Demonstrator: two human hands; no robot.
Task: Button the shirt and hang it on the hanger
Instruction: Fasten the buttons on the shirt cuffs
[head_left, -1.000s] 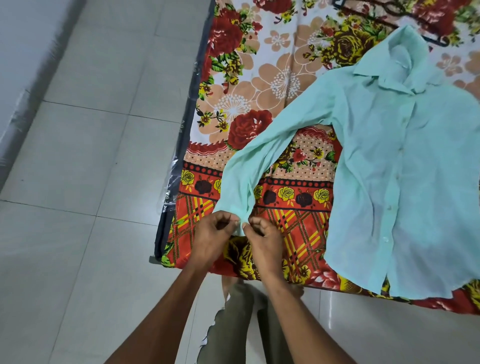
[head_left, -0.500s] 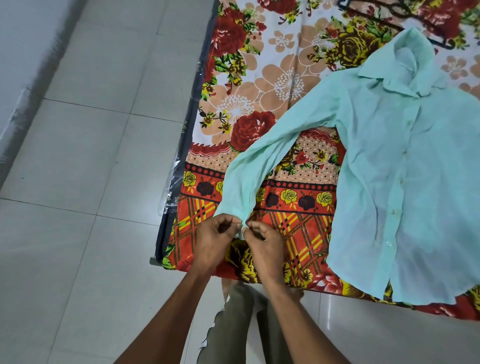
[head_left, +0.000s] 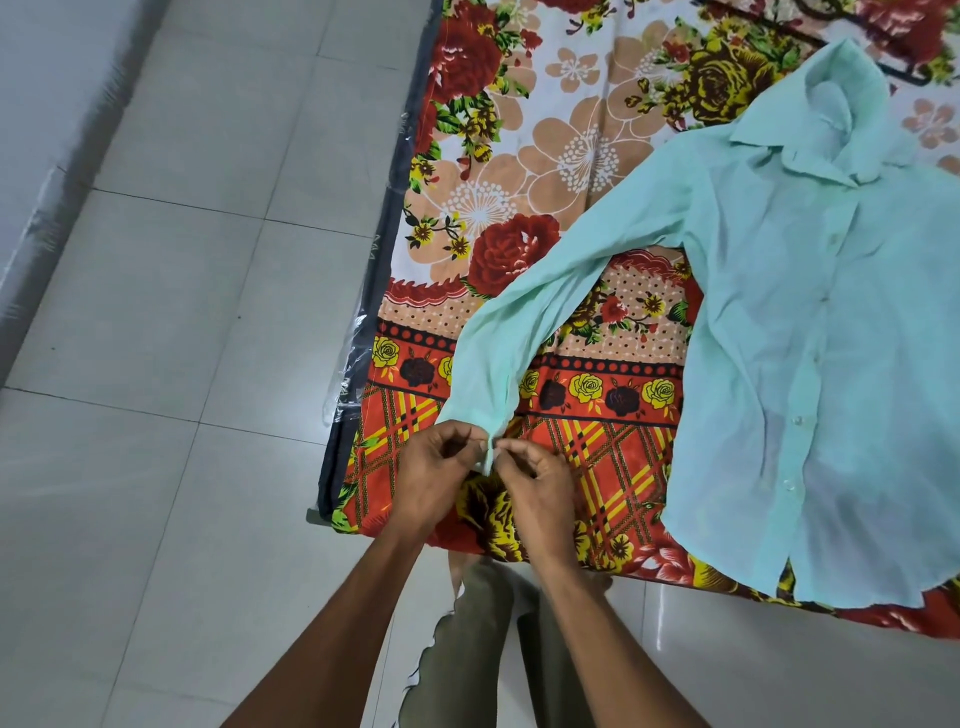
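Observation:
A mint-green shirt (head_left: 810, 338) lies front up on the floral bedsheet, collar at the far end, its front placket closed with small buttons. One long sleeve (head_left: 524, 322) stretches toward me. At the sleeve's cuff (head_left: 487, 452), my left hand (head_left: 434, 478) and my right hand (head_left: 535, 493) pinch the fabric edges together, fingers curled. A black hanger (head_left: 904, 67) lies beyond the collar at the top right, mostly cut off by the frame.
The bed with its red, orange and yellow floral sheet (head_left: 545, 171) fills the right side; its dark edge (head_left: 363, 364) runs along the left. Grey floor tiles (head_left: 156, 364) lie to the left and in front. My legs stand at the bed's near edge.
Both hands stay pinched on the cuff with only small finger shifts. The view has tilted slightly, so the shirt sits lower in frame.

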